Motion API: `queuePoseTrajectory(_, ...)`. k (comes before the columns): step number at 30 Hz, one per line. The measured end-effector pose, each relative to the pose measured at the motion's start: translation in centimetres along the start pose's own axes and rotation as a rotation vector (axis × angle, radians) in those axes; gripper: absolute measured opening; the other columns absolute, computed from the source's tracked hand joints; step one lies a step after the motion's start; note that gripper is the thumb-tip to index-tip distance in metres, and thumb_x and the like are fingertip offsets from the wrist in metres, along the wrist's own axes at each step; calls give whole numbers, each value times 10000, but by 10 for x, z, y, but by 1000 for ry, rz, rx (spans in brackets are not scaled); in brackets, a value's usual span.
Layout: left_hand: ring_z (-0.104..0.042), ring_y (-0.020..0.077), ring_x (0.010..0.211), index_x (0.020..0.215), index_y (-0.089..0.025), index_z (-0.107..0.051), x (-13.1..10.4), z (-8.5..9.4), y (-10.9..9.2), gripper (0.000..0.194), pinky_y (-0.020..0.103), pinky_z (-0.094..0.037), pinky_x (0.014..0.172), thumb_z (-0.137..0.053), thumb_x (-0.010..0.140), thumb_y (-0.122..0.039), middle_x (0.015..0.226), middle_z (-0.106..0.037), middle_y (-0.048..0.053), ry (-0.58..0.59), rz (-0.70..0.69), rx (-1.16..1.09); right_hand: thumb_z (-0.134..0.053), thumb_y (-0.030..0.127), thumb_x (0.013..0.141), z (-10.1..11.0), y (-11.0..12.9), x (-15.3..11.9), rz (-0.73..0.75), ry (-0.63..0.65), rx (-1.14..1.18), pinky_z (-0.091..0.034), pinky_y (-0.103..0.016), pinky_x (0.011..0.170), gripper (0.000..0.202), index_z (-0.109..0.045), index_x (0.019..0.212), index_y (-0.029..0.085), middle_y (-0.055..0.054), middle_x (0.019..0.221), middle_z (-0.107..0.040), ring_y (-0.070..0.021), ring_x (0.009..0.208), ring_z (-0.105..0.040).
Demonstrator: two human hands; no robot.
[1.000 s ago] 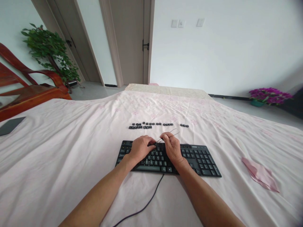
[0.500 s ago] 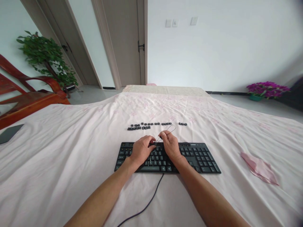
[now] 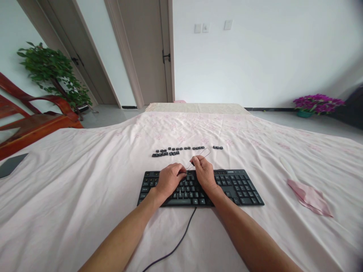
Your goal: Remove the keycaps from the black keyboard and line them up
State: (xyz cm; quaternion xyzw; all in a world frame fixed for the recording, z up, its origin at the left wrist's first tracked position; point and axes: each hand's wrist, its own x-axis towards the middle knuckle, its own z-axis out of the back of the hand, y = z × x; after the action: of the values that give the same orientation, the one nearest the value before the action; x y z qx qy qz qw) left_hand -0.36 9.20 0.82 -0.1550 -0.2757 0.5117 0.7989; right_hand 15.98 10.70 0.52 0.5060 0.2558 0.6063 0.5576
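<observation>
A black keyboard lies across the cloth, with some keycaps off its upper left part. My right hand is above the keyboard's upper middle, closed round the dark handle of a wire keycap puller. One wire loop sticks out beyond the fingers and the other end points toward my left hand. My left hand rests over the keyboard's left half, thumb and forefinger pinched at the wire's lower end. Whatever is between those fingertips is too small and hidden to name. Loose black keycaps lie in rows behind the keyboard.
A black cable runs from the keyboard toward me over the pale cloth. At right lies a folded pink cloth; a dark flat device is at the left edge. A wooden chair stands beyond on the left.
My left fingers have closed together more at the wire's end, and the dark bit by them is now hidden. The right hand has barely moved; the view has shifted slightly.
</observation>
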Motion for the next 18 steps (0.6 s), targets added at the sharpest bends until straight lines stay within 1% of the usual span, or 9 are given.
queuePoseTrajectory(4,-606,145,825,880,-225,-598,2,0,-1,127,249,-434,716,-692,793,-222,864,-665,-28,2,17,9,-441,448,930,0,1,0,-7,-16,-11,-461,-299,719,356,-654,812,188,-51,786,-722,-214,776,-665)
queuePoseTrajectory(8,-613,154,846,955,-240,-617,2,0,-3,174,254,-439,745,-690,798,-219,879,-678,-22,22,28,44,-438,462,930,1,1,1,-29,-35,-29,-445,-294,703,373,-657,801,188,-43,751,-708,-205,728,-650)
queuePoseTrajectory(13,-614,169,887,961,-235,-634,1,0,-5,144,274,-440,796,-671,822,-238,916,-685,0,40,-9,119,-422,468,933,1,0,2,-35,-39,-35,-436,-296,722,394,-660,788,189,-48,760,-708,-210,748,-653)
queuePoseTrajectory(18,-620,174,905,957,-230,-636,4,1,-9,134,275,-444,771,-662,833,-275,942,-679,5,80,21,184,-423,464,935,1,-1,2,-37,-46,-38,-431,-300,726,380,-656,805,194,-48,771,-711,-216,761,-656)
